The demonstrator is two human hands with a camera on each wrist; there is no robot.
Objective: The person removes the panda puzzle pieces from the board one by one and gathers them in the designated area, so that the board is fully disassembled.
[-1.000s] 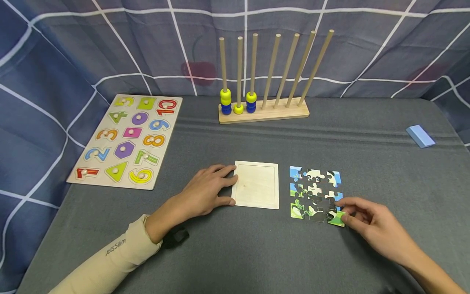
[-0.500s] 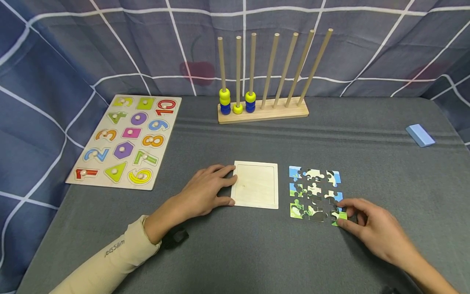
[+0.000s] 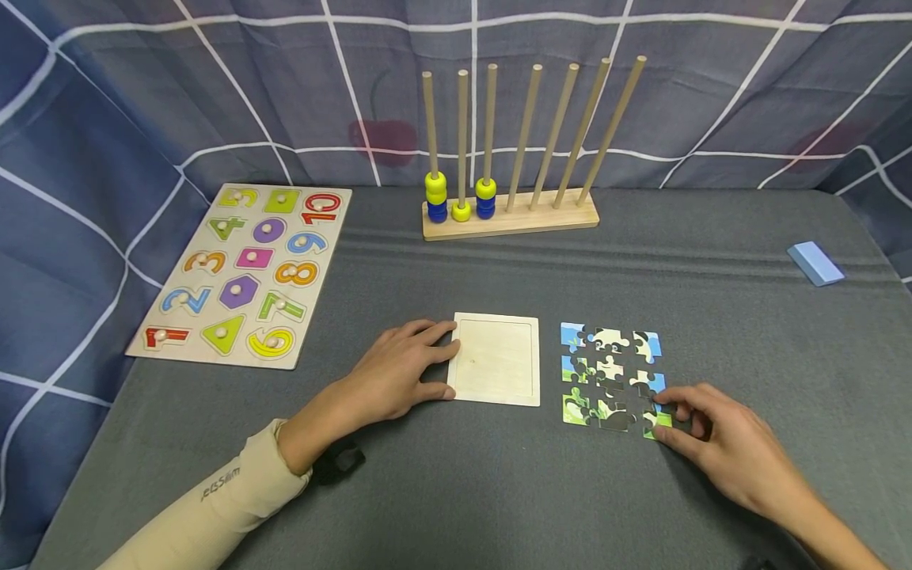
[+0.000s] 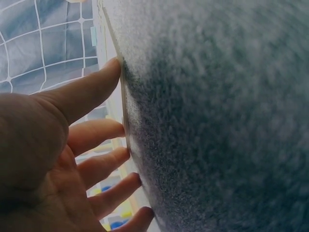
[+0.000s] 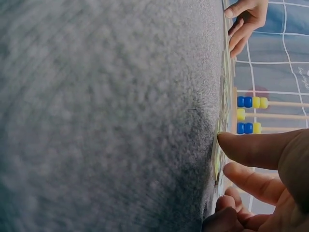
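My left hand [image 3: 399, 370] rests on the table with spread fingers, thumb and fingertips against the left edge of a square wooden puzzle tray [image 3: 499, 360]. In the left wrist view its fingers [image 4: 101, 164] lie along the tray's thin rim. Right of the tray, panda jigsaw pieces [image 3: 610, 370] lie in loose rows, slightly apart. At their bottom right corner my right hand [image 3: 730, 439] pinches a green-edged puzzle piece [image 3: 664, 418] between thumb and index finger, partly covering it. The right wrist view shows the thumb [image 5: 251, 149] at the piece's edge, close to the cloth.
A number-and-shape peg board [image 3: 238, 277] lies at the left. Behind the tray stands a wooden bead rack [image 3: 513, 224] with tall rods and yellow and blue beads. A light blue block [image 3: 816, 264] lies far right. A checked curtain [image 3: 285, 87] hangs behind the grey table.
The bottom right puzzle piece has slid slightly right, away from its neighbour, under my right hand's fingers. My left hand and the tray have stayed in place.
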